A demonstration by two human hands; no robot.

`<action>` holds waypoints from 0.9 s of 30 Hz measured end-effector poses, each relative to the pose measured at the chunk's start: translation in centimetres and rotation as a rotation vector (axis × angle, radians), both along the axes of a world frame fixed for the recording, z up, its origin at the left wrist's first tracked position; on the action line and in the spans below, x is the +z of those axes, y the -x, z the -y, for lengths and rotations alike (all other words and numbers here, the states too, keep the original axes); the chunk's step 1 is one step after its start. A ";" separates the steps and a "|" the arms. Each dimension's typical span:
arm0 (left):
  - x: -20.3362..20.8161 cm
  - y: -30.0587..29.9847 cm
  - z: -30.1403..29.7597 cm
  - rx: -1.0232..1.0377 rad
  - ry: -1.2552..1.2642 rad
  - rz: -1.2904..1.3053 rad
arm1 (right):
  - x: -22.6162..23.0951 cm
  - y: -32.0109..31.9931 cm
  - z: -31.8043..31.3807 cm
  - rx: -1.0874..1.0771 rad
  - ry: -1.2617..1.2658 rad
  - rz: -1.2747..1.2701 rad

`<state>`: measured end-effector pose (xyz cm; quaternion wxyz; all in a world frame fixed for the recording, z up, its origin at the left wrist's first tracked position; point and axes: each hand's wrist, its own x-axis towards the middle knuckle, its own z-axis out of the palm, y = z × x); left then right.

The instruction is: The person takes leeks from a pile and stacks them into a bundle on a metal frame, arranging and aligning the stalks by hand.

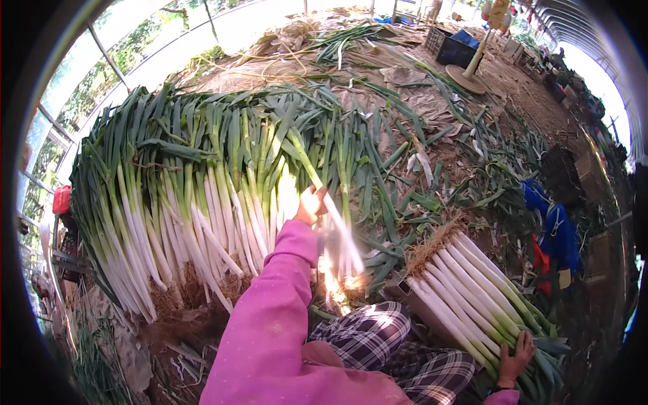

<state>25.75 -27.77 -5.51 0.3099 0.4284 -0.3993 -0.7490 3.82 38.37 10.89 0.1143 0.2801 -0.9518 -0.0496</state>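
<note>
My left hand (310, 204) is closed around a single leek (341, 223), whose white end slants down to the right, blurred and partly in bright sun. Left of it lies a wide row of leeks (223, 182), green tops away from me and roots toward me. At the lower right a neat bundle of leeks (466, 283) lies slanted, its roots (435, 246) up and to the left. On the green end of that bundle my right hand (517, 361) lies with its fingers stretched out.
Cut leaves (388, 192) litter the ground beyond my knees (368, 331). A black crate (452, 47) and a round-based stand (466, 79) are at the far right. Blue cloth (557, 219) hangs at the right, near a dark crate (561, 174). A red object (62, 200) shows far left.
</note>
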 end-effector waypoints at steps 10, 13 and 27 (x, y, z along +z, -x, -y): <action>21.3 14.0 -14.3 -0.457 0.423 -0.184 | 0.9 -0.4 3.3 0.050 0.152 0.000; 23.7 18.3 -18.2 -0.608 0.740 -0.131 | 0.9 -0.3 3.8 0.086 0.192 -0.039; 10.4 22.7 -39.9 -0.882 1.497 -0.134 | 0.7 -0.3 3.2 0.073 0.231 -0.052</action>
